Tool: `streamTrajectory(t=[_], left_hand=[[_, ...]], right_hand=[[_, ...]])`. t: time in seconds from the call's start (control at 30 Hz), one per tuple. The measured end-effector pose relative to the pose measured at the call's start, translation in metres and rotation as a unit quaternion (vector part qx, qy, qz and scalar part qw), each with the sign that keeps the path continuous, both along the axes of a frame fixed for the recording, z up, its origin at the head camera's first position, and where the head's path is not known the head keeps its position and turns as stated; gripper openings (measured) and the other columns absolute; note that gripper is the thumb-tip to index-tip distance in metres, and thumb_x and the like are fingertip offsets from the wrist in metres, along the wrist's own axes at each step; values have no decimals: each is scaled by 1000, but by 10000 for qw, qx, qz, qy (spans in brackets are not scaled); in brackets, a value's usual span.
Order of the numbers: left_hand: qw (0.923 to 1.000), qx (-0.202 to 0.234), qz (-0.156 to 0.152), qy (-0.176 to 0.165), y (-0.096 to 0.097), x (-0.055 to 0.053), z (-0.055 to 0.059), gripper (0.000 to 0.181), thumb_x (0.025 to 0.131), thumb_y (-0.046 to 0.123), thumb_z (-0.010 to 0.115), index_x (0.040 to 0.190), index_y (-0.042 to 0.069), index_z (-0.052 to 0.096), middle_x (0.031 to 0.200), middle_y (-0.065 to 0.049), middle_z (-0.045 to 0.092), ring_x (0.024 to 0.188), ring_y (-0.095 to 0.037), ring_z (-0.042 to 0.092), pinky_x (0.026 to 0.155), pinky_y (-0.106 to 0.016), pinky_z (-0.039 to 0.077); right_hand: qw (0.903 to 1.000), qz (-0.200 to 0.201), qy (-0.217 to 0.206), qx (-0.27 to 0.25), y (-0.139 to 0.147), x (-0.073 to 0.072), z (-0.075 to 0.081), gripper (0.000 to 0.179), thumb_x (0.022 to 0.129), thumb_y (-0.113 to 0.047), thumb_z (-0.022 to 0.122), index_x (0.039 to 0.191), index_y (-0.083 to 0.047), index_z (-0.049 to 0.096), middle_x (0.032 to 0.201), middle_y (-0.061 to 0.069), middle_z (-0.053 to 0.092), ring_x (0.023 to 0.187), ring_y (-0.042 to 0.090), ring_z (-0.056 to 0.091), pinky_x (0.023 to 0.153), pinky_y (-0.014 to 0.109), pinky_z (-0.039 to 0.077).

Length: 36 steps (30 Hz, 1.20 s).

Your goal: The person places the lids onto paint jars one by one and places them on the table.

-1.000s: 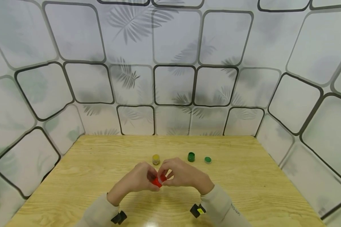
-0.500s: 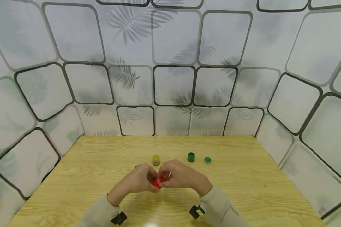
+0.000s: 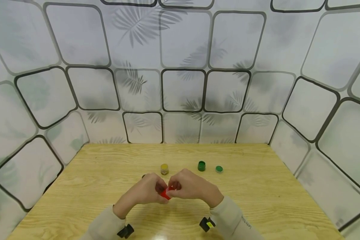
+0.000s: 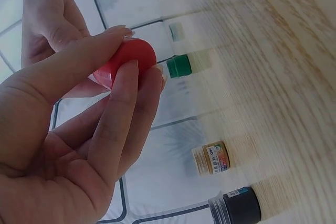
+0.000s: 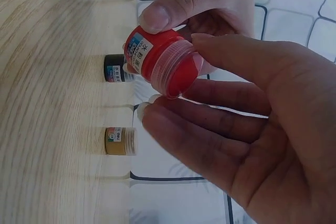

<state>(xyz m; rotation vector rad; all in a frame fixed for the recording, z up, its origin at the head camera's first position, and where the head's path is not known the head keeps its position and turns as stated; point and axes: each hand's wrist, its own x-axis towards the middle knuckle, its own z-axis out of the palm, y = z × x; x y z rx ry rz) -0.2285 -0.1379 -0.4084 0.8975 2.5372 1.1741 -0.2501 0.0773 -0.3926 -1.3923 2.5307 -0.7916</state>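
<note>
My left hand (image 3: 147, 190) grips a small red paint jar (image 5: 157, 51), its thumb on the label side and fingers round the body. The jar is tilted on its side, its lid end towards my right hand (image 3: 193, 188). Clear and ridged, the lid (image 5: 172, 72) sits between my right thumb and fingers; the thumb touches its rim in the right wrist view. From the head view, only a bit of red shows between the hands. Beyond them stand a yellow paint jar (image 3: 164, 169) and a green jar (image 3: 201, 166).
A green lid (image 3: 219, 169) lies right of the green jar on the wooden table (image 3: 258, 200). A black paint jar (image 4: 242, 205) stands beside the yellow one, mostly hidden behind my left hand in the head view. Patterned walls (image 3: 183, 90) enclose the table.
My right fingers have shifted and turned about the lid, the thumb moving a little left over it. The left hand keeps its hold on the red jar, almost still.
</note>
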Motion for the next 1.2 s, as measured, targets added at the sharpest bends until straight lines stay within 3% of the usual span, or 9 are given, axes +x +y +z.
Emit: streamTrajectory(t=[0.23,0.43,0.67,0.97,1.2], left_hand=[[9999,-20,128,-65,-3,-2,1,15,78,6,89,90,4,80,82,-4,78,70,-5,70,64,-18,56],[9998,107,135,-67,-5,-2,1,16,77,6,89,89,2,79,82,-5,78,70,-4,69,64,-17,56],[9999,133,93,-21,-4,-2,2,16,76,6,90,88,4,79,79,-4,77,68,-4,68,62,-18,55],[9998,59,152,-61,-5,-3,2,16,77,5,89,89,4,79,81,-5,78,69,-5,70,64,-18,57],[9999,-34,160,-4,-3,-3,1,14,77,6,89,87,6,80,79,-3,78,68,-5,69,63,-18,56]], right_hand=[[9999,-36,157,57,3,0,3,27,93,-18,78,117,-7,74,114,8,75,96,19,73,76,22,60],[9999,2,122,-32,2,2,4,31,90,-15,81,119,-7,73,114,9,73,95,23,73,75,22,60],[9996,111,257,11,-2,1,1,16,92,-11,78,108,-8,75,101,5,75,86,15,72,73,19,59],[9996,192,158,-145,-1,0,0,18,91,-6,78,109,-6,74,103,7,73,88,10,71,75,17,59],[9992,189,339,-78,-2,0,-1,13,92,-9,77,105,-7,76,98,5,75,83,11,70,73,14,56]])
